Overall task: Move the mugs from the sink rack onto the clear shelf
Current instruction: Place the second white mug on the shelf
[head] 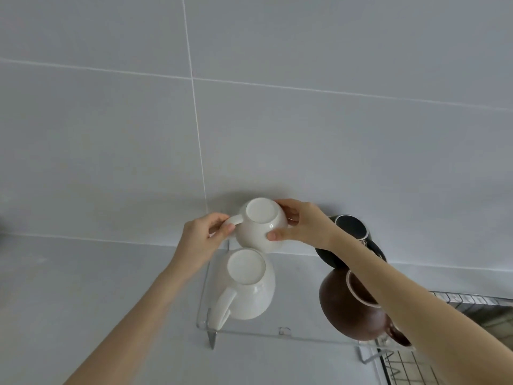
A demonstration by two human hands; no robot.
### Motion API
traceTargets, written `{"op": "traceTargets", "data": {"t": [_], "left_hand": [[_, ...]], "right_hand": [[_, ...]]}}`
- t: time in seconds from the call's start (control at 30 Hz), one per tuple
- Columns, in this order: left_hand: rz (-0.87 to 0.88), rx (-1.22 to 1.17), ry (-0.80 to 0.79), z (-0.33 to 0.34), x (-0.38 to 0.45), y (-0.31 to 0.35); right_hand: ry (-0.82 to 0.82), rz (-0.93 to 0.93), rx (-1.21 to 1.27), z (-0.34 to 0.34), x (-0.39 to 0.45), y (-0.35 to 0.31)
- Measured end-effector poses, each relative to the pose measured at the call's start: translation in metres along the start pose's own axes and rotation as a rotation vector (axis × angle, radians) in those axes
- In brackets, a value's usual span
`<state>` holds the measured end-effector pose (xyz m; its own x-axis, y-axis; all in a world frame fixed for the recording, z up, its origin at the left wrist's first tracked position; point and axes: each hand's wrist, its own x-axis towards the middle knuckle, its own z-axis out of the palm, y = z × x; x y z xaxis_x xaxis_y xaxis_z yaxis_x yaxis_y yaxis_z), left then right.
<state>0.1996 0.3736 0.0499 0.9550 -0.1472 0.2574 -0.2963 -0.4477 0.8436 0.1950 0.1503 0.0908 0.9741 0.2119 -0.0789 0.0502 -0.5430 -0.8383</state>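
Observation:
An upturned white mug [259, 223] is at the back left of the clear shelf [249, 333], against the wall. My left hand [204, 237] pinches its handle, and my right hand [301, 222] grips its body from the right. In front of it a second white mug [245, 284] stands upside down on the shelf. A brown mug [351, 307] sits at the shelf's right, partly behind my right forearm. Behind it is a black mug [351, 229], also partly hidden.
A grey tiled wall [249, 107] rises right behind the shelf. A metal wire sink rack [472, 301] shows at the lower right, below and beside the shelf. A grey counter surface [83, 273] spreads to the left.

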Motion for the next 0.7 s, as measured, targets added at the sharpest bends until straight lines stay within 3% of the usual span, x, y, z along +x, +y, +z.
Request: {"op": "traceTargets", "data": {"t": [0.7], "left_hand": [[-0.003,0.108,-0.017,0.0,-0.013,0.002]], "right_hand": [[-0.055,0.061,0.005,0.016,-0.002,0.011]]}}
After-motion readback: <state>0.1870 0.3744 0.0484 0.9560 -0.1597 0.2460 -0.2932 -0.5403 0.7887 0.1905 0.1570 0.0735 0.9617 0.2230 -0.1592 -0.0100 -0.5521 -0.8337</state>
